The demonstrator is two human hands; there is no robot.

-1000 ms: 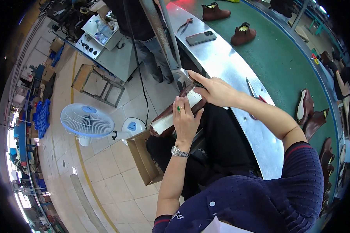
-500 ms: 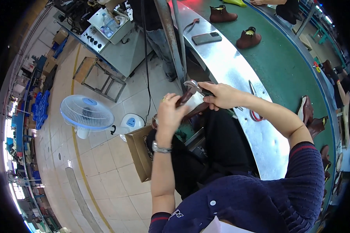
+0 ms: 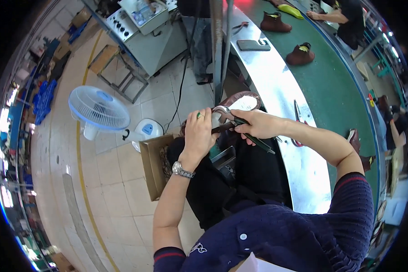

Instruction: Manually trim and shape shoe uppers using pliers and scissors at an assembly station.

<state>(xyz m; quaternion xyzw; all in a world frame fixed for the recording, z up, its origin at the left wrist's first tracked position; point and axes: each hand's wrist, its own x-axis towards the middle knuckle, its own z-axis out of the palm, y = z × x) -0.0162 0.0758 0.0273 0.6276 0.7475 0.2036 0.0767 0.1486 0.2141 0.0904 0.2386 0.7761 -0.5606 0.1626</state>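
My left hand (image 3: 198,138), wearing a ring and a wristwatch, is closed around the near end of a brown leather shoe (image 3: 231,97). The shoe's whitish underside (image 3: 248,103) faces up, and its far end points away from me. In my right hand (image 3: 260,123) is a pair of pincers (image 3: 258,143) with dark handles, one of them sticking out below the fingers. The curved metal jaws lie against the shoe's near part, close to my left fingers. Whether the jaws pinch the material cannot be made out. My left hand hides part of the shoe.
Right of my lap runs a metal ledge (image 3: 310,181) with red-handled scissors (image 3: 297,111), a phone (image 3: 254,45) and another hand tool (image 3: 241,27). Brown boots (image 3: 300,54) stand on the green belt (image 3: 324,86). An open cardboard box (image 3: 150,174) and a fan (image 3: 99,109) are at left.
The shoe has turned so that its underside shows beyond my hands. The pincers' handles have swung into view below my right hand. The whole view has shifted slightly.
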